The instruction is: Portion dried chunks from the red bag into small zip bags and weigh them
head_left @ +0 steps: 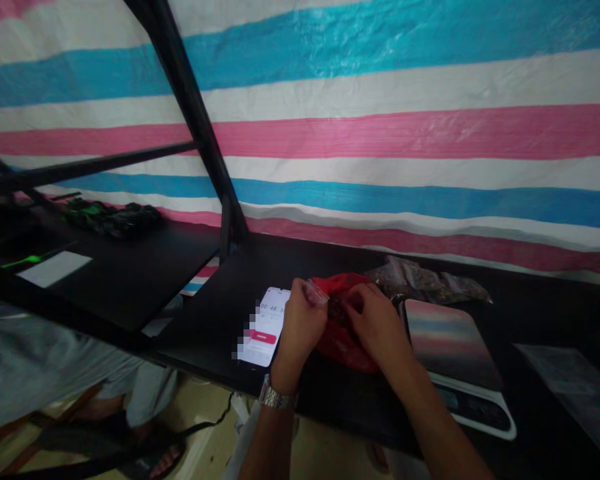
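Observation:
A red plastic bag (347, 347) lies on the black table in front of me, with small dark pieces (336, 311) showing in its mouth. My left hand (304, 320), with a metal watch on its wrist, pinches a small clear plastic bag (316, 292) at the red bag's left edge. Over the right side of the red bag, my right hand (375, 319) reaches in with its fingers bent together at the dark pieces. What those fingertips grip is too small to make out. Just right of this hand stands a kitchen scale (450, 340) with a shiny plate.
Filled clear bags (430, 283) lie behind the scale. Flat clear bags (565, 370) are at the far right. A lit phone (265, 327) rests left of my hands. Beyond a black post (195, 113), another table (145, 267) has a person seated at it.

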